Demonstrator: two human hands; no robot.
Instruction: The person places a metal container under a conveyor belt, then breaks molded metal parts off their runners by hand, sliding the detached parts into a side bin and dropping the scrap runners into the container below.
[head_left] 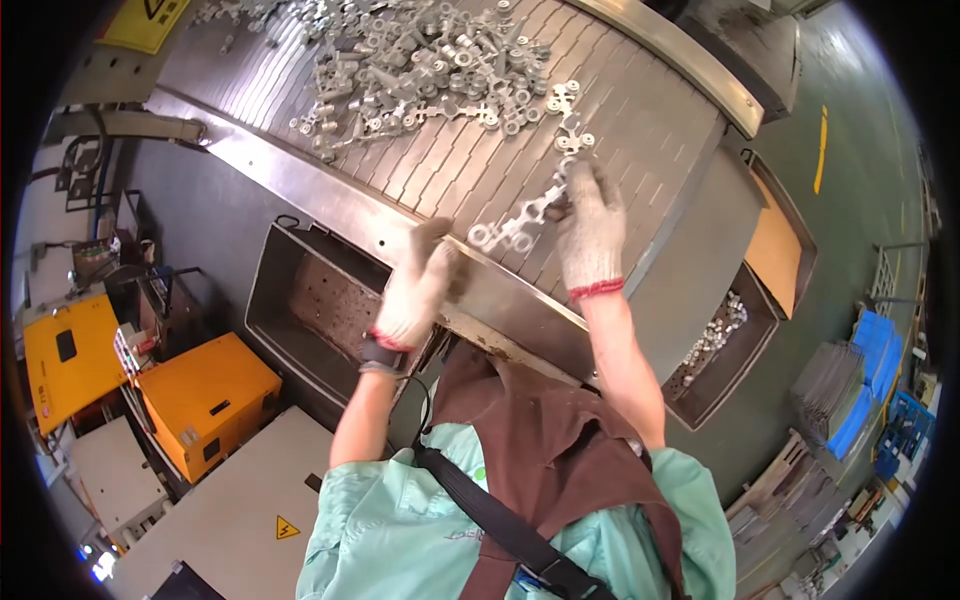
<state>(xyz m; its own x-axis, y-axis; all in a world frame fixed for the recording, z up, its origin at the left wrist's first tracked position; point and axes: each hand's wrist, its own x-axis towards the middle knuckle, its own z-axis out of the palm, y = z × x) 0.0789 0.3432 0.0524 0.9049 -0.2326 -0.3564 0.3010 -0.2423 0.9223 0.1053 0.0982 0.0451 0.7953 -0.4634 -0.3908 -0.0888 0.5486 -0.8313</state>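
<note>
One metal casting (534, 212), judged stiff, light and best held mid-stem, was grasped by the right hand (592, 225) near the front edge of the conveyor (655, 135); the left hand (414, 285) was held open.

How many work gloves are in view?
2: one glove on the left hand, by the metal edge of the conveyor; another on the right hand, at a branched metal part.
</note>
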